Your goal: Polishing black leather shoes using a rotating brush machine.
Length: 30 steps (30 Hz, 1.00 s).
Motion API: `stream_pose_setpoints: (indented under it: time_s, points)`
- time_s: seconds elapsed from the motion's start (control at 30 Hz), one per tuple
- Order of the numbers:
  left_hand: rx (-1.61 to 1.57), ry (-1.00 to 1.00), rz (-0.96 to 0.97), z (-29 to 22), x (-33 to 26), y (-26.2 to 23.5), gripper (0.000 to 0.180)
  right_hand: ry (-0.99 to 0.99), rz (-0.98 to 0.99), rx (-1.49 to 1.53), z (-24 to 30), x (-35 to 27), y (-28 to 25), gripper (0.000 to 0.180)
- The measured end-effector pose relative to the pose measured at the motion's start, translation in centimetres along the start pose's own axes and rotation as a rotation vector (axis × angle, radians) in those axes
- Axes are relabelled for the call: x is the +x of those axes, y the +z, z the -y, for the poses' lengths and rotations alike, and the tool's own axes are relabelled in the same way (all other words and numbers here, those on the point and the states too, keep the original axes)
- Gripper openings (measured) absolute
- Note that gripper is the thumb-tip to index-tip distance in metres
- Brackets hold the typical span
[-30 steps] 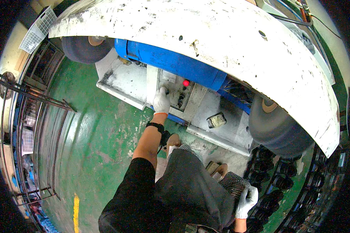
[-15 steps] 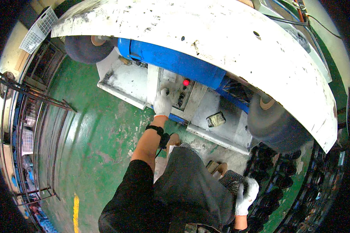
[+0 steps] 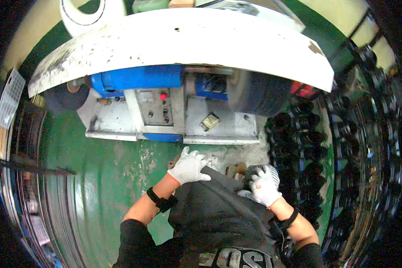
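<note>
My left hand (image 3: pixel 190 167), in a white knit glove, is held over the dark apron (image 3: pixel 219 205) at my lap. Its fingers are spread and nothing is in them. My right hand (image 3: pixel 264 186), gloved alike, rests on the checked cloth (image 3: pixel 254 171) over my knee, fingers apart. Beyond both hands stands a polishing machine with a blue motor housing (image 3: pixel 138 78). A panel (image 3: pixel 156 107) with a red button (image 3: pixel 163 96) and dark knobs faces me. Dark wheels flank it: a left wheel (image 3: pixel 67 98) and a larger right wheel (image 3: pixel 263 91).
A white curved hood (image 3: pixel 183 44) arches above the wheels. On the right white tray (image 3: pixel 223 134) lies a small yellowish block (image 3: pixel 209 121). Several stacked black round parts (image 3: pixel 299 152) fill the right side. A metal rack (image 3: pixel 35 172) stands at the left on the green floor (image 3: pixel 94 178).
My left hand has left the control panel and come back toward my lap, its fingers opening. My right hand has moved forward onto the checked cloth. The view has turned toward the right.
</note>
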<state>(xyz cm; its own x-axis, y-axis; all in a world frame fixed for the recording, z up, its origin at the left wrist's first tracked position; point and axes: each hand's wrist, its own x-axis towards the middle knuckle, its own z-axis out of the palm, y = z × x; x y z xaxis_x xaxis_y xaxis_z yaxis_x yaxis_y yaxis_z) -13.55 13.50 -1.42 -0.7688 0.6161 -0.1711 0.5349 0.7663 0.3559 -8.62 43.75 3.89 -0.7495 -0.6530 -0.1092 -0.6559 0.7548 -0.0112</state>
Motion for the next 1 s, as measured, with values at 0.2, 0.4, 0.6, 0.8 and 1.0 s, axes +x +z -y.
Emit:
stream_pose_setpoints:
  time_s: [0.2,0.4,0.6,0.8,1.0]
  points:
    - [-0.233,0.078,-0.167,-1.3,0.4,2.7,0.022,0.051,0.021,0.079,-1.0,-1.2,1.7,0.014]
    - [-0.496,-0.051,-0.726,-4.3,3.7,-2.5,0.021,0.542,-0.645,0.521,-6.4,-0.3,-3.8,0.008]
    - [-0.330,-0.239,-0.912,-3.1,8.6,0.0,0.032,0.598,-0.706,0.503,-11.8,2.1,1.6,0.036]
    - [-0.419,-0.429,-0.762,0.0,4.0,7.7,0.036,0.608,-0.327,0.626,-12.8,-4.4,8.0,0.026]
    - [-0.691,-0.483,-0.795,1.3,1.1,10.4,0.028,0.828,-0.202,1.146,-11.7,-11.7,14.0,0.028]
